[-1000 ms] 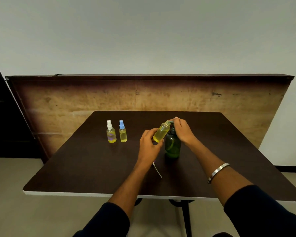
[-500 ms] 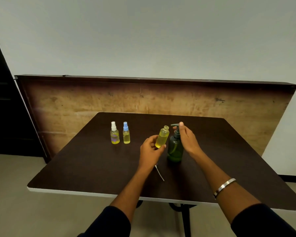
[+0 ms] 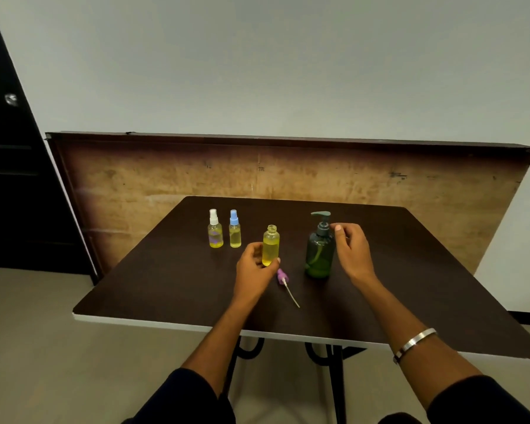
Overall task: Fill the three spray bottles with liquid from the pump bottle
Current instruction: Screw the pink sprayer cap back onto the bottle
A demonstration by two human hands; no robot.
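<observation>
Two hands work near the tabletop (image 3: 172, 286) centre. Left hand (image 3: 254, 269) curls thumb and fingers round the lower half of a clear, uncapped cylindrical bottle (image 3: 270, 245) of yellow liquid; it stands upright, neck above the grip. Right hand (image 3: 351, 249), fingers loosely bent, holds nothing beside the green translucent pump bottle (image 3: 318, 252), spout pointing left. A purple spray cap (image 3: 283, 278) with thin tube lies between them. Two capped bottles, white-topped (image 3: 214, 229) and blue-topped (image 3: 234, 229), stand toward the far left corner.

Open bottle's (image 3: 270, 244) base behind fingers (image 3: 274, 261)
</observation>
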